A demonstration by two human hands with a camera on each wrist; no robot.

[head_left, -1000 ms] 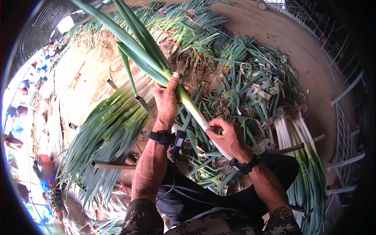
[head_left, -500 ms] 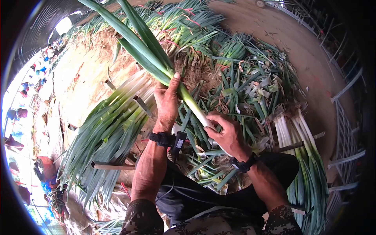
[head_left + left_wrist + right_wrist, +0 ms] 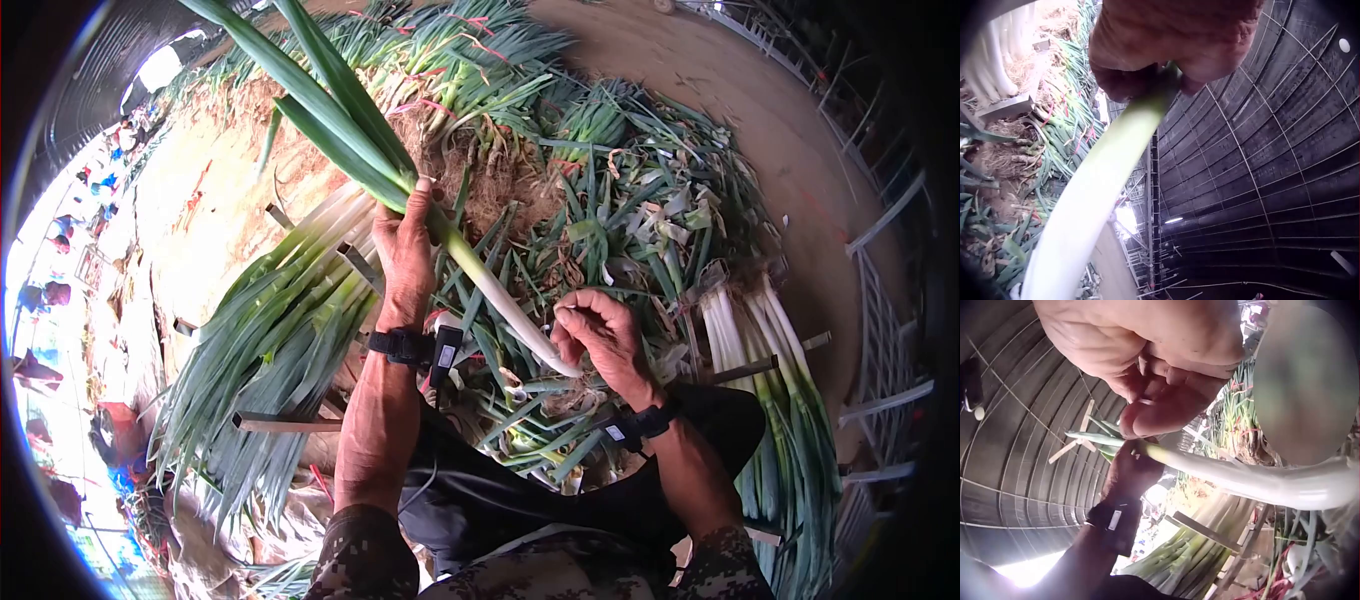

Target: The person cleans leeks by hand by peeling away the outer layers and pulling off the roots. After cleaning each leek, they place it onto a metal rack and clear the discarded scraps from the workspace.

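Observation:
My left hand (image 3: 405,250) grips one large green onion where its green leaves meet the pale stem (image 3: 500,300). The leaves point up and left, while the white root end slants down to the right. Fingers of the left hand (image 3: 1172,37) wrap the stalk (image 3: 1091,187) in the left wrist view. Just right of the white end, my right hand (image 3: 608,342) is apart from the stalk with its fingers curled and thumb against the index finger. In the right wrist view that hand (image 3: 1147,356) shows curled fingers; nothing clearly held is visible between them.
A bundle of onions (image 3: 290,290) lies on a metal rack at left, and a smaller bundle (image 3: 780,400) rests on another rack at right. Loose leaves and peelings (image 3: 650,220) cover the ground between. More onions with red ties (image 3: 470,60) are piled at the back.
My right hand has come off the white stem and moved right, its fingers curling in. My left hand has shifted slightly left with the onion, whose white end now shows fully.

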